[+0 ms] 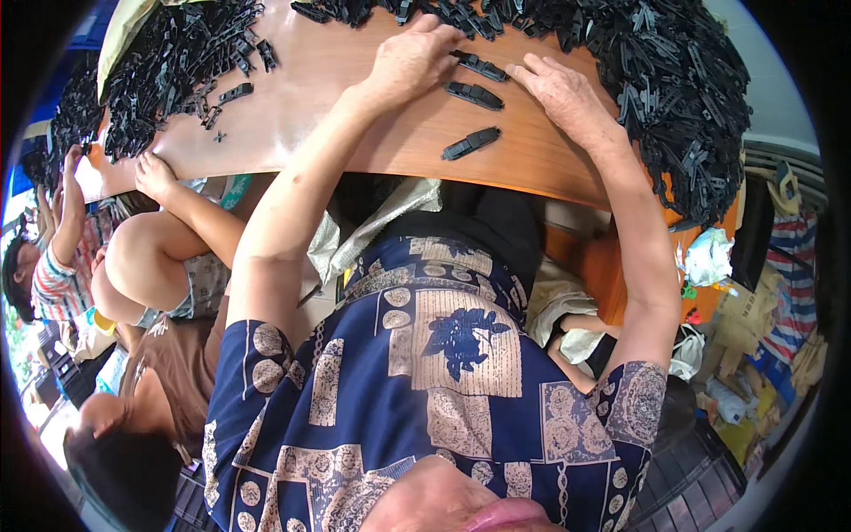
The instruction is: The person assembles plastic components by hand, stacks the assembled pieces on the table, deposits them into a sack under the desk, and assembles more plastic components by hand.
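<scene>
On the tabletop between my hands lies an elongated black plastic part (481, 66) with tapered ends. My left hand (415, 60) is at its left end, with the fingers bent and the thumb close to that end. My right hand (560, 93) is at the other end, fingers extended and fingertips close to the part. Nearer to me, a second black part (474, 96) and a third, tilted one (472, 144) lie apart from each other on the wood.
Heaps of black parts cover the right side (678, 97), the far edge (461, 18) and the left side (177, 71) of the brown table (390, 146). A co-worker's hand (156, 177) rests at the table's edge on the left. Bags and a striped sack (792, 275) stand right.
</scene>
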The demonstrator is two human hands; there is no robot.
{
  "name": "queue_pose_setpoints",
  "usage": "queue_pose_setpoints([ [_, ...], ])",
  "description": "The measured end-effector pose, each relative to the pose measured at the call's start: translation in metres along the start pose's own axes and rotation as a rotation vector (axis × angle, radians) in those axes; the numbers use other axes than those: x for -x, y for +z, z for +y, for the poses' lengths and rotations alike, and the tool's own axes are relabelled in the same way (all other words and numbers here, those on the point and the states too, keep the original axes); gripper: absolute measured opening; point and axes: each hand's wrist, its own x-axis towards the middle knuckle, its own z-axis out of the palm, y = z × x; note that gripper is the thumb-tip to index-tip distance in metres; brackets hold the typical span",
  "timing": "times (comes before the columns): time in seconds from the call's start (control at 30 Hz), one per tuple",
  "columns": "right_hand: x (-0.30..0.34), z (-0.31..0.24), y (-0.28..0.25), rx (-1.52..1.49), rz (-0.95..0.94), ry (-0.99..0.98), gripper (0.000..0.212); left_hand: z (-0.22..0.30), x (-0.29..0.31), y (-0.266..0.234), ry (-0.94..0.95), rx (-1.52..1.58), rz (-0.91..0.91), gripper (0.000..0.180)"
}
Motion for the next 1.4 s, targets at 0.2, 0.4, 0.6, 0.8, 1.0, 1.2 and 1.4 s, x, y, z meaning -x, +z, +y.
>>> queue_pose_setpoints([
  [0.2, 0.024, -0.003, 0.029, -0.641, 0.250, 0.438, 0.029, 0.007, -0.010, 0.016, 0.075, -0.006, -0.141, 0.026],
  [0.4, 0.042, 0.000, 0.030, -0.425, 0.306, 0.476, 0.022, 0.001, -0.011, 0.021, 0.115, 0.032, -0.139, 0.025],
  [0.6, 0.024, 0.006, 0.010, -0.258, 0.152, 0.306, 0.023, -0.001, -0.008, 0.022, 0.141, 0.090, -0.112, 0.024],
  [0.8, -0.006, -0.005, -0.001, -0.262, 0.042, 0.211, 0.019, -0.001, -0.007, 0.024, 0.134, 0.145, -0.102, 0.025],
  [1.0, -0.018, -0.007, 0.000, -0.289, -0.092, 0.246, 0.019, 0.000, -0.009, 0.022, 0.130, 0.176, -0.110, 0.025],
  [1.2, -0.026, -0.009, 0.013, -0.336, -0.074, 0.306, 0.025, -0.003, -0.016, 0.014, 0.141, 0.157, -0.191, 0.030],
  [1.4, 0.014, -0.017, 0.030, -0.596, 0.124, 0.272, 0.022, 0.036, 0.031, -0.010, 0.217, -0.050, -0.288, 0.096],
])
